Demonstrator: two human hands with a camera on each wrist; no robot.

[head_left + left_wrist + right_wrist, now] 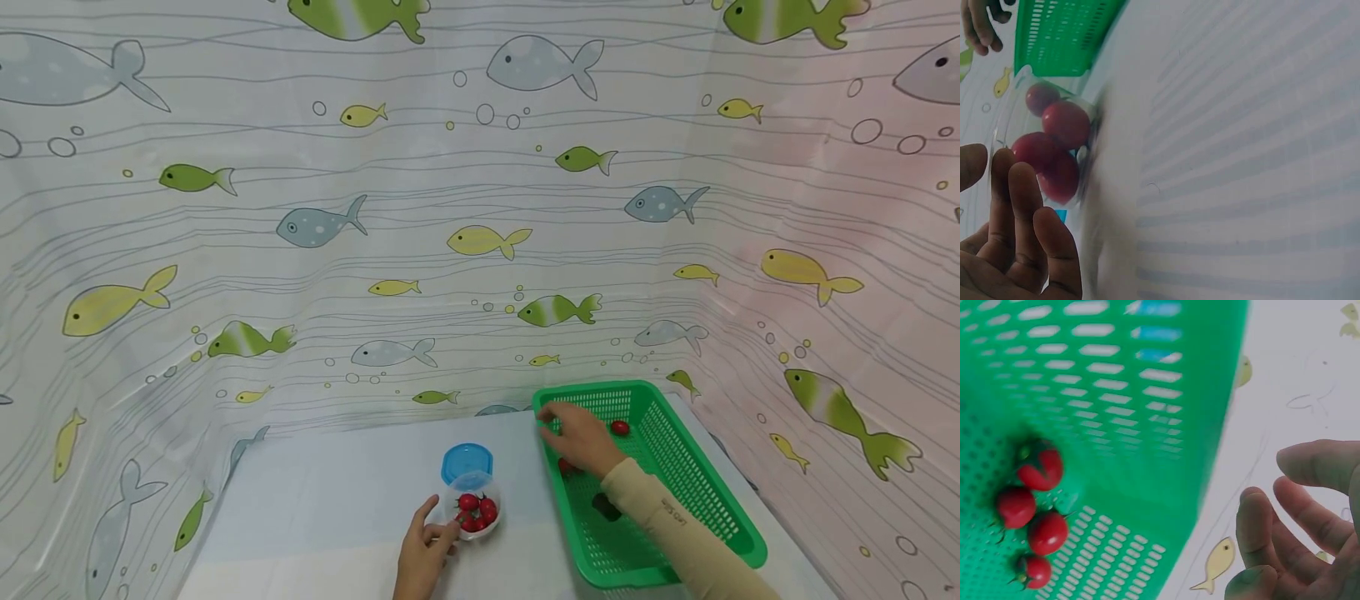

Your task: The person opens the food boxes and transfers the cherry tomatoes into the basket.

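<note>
My left hand [426, 548] is at the near left side of a clear plastic bowl [495, 493]. Its extended fingers [1024, 200] reach the bowl's wall in the left wrist view, with the thumb apart. Several red cherry tomatoes [1066, 125] lie inside the bowl. My right hand [581, 435] hovers over the left side of a green plastic basket [678, 454], its fingers loosely bent and nothing between them. In the right wrist view several more cherry tomatoes [1047, 532] with green stems sit at the basket's bottom.
A blue lid [467, 461] lies on the white table just behind the bowl. Fish-patterned sheeting [480, 242] surrounds the table at the back and sides. A dark patch [606, 507] shows in the basket beside my right forearm; I cannot tell what it is.
</note>
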